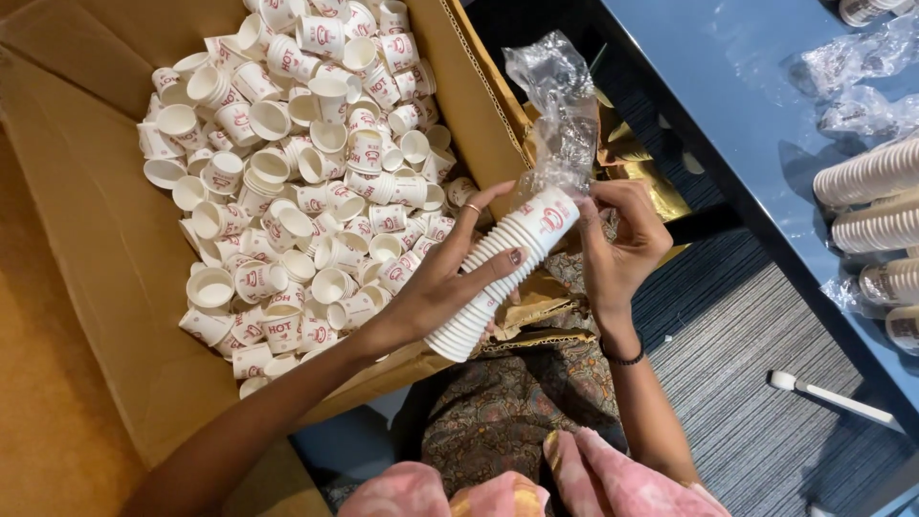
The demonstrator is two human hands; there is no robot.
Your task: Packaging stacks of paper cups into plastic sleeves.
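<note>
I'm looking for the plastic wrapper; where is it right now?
In the head view, right of centre: the wrapper sits over the cup stack's top end, above the right hand, beside the box.

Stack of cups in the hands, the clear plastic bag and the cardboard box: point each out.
stack of cups (498,278), head view, middle of the stack.
clear plastic bag (560,115), head view, crumpled upper part.
cardboard box (96,220), head view, bare left inner wall.

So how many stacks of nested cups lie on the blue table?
4, though others may be cut off: all at the table's right edge, top stack, second, third, bottom.
</note>
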